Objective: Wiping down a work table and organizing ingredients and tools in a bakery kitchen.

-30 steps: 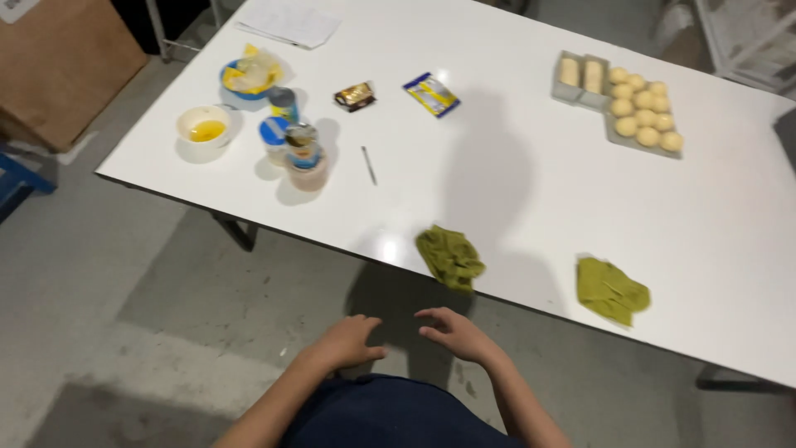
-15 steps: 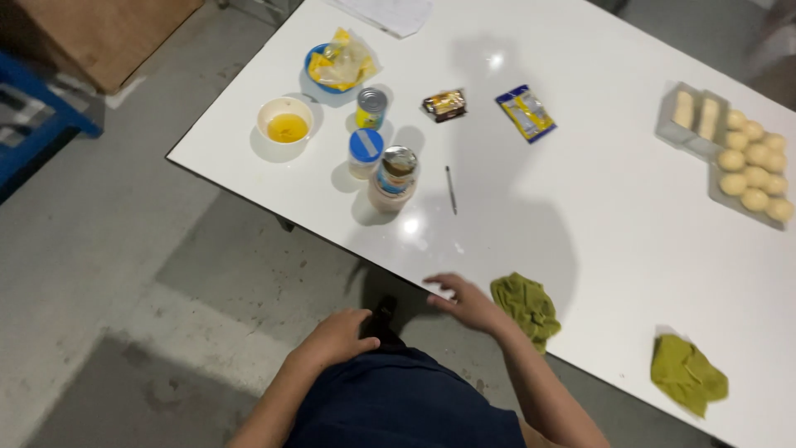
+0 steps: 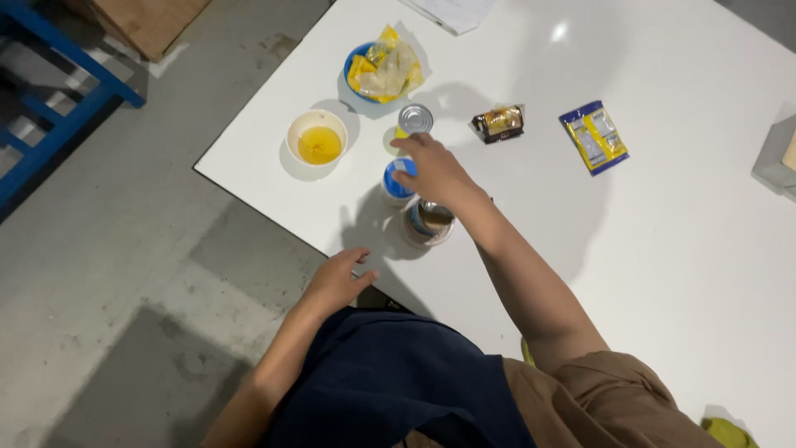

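My right hand [image 3: 437,172] reaches out over the white table [image 3: 663,249], fingers spread, with nothing visibly gripped. Its fingertips lie between a silver tin can [image 3: 414,118] and a small blue-lidded tub [image 3: 396,182], partly covering the tub. Just under my wrist stands an open round jar [image 3: 429,222] with a dark inside. My left hand [image 3: 338,279] rests at the table's near edge, empty, fingers loosely bent. A white bowl of yellow liquid [image 3: 318,141] sits left of the tub.
A blue bowl with yellow packets [image 3: 381,70] stands behind the can. A dark snack packet [image 3: 497,123] and a blue-and-yellow packet [image 3: 594,137] lie further right. A grey tray [image 3: 775,162] is at the right edge, and a blue rack [image 3: 50,108] stands on the floor to the left.
My right hand has moved from the table's near edge forward to the cans. The view has shifted closer and left. My left hand has come up to the table edge.
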